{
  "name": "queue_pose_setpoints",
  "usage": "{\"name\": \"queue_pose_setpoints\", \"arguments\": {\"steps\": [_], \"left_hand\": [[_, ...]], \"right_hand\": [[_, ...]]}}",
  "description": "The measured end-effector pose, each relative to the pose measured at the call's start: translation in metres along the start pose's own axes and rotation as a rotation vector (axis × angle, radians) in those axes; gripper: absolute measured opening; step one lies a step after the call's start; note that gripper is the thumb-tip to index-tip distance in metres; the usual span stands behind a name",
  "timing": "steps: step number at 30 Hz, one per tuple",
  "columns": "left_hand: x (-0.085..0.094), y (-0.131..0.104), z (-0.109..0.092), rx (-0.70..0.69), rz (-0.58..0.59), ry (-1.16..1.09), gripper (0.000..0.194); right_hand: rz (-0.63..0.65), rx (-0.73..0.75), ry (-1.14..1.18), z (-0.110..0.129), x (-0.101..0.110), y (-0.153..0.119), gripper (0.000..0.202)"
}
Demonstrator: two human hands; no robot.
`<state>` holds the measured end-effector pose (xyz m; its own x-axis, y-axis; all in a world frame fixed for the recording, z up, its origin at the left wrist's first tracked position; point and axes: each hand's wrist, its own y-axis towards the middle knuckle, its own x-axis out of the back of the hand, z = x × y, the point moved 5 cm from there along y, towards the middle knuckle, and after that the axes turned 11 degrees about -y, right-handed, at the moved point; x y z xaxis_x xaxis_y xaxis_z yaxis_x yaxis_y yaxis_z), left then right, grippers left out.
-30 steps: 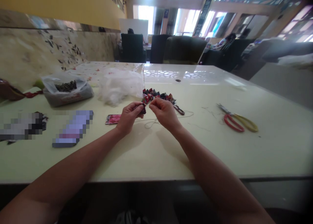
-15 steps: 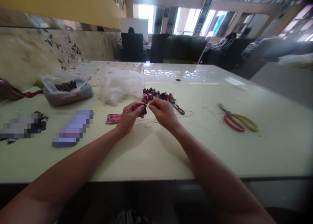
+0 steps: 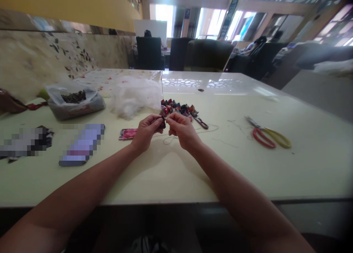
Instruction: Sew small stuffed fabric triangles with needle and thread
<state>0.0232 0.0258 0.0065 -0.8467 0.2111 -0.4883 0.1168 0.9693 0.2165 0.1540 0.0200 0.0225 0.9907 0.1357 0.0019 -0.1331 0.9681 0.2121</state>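
Observation:
My left hand (image 3: 149,129) pinches a small dark piece of fabric (image 3: 162,123) between thumb and fingers. Right beside it, my right hand (image 3: 180,128) is closed in a pinch; whatever lies between those fingertips is too small to make out. A loose thread (image 3: 171,138) curls on the table below the hands. Partly behind my left hand lies a flat pink patterned cloth piece (image 3: 128,134). Just beyond my hands sits a heap of small stuffed fabric pieces (image 3: 179,109) in several colours, with thread snips (image 3: 202,123) at its right.
Scissors (image 3: 268,135) with red and yellow handles lie to the right. White fluffy stuffing (image 3: 132,96) and a plastic bag (image 3: 75,109) of dark dried bits stand at the back left. A blurred phone-like object (image 3: 82,144) and dark cloth scraps (image 3: 49,137) lie left.
My right hand has shifted slightly left, closer to the fabric, and its fingers have turned a little. My left hand keeps its hold in the same place.

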Motion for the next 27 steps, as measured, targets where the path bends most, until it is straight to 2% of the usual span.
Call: {"name": "queue_pose_setpoints", "arguments": {"steps": [12,27], "left_hand": [[0.0045,0.0009,0.0025,0.026,0.005,0.031,0.025],[0.0059,-0.0002,0.0039,0.008,-0.017,0.042,0.022]], "right_hand": [[0.012,-0.091,0.177,-0.0056,-0.0049,-0.0025,0.029],[0.002,-0.126,0.108,-0.0057,-0.0007,-0.0014,0.020]]}}
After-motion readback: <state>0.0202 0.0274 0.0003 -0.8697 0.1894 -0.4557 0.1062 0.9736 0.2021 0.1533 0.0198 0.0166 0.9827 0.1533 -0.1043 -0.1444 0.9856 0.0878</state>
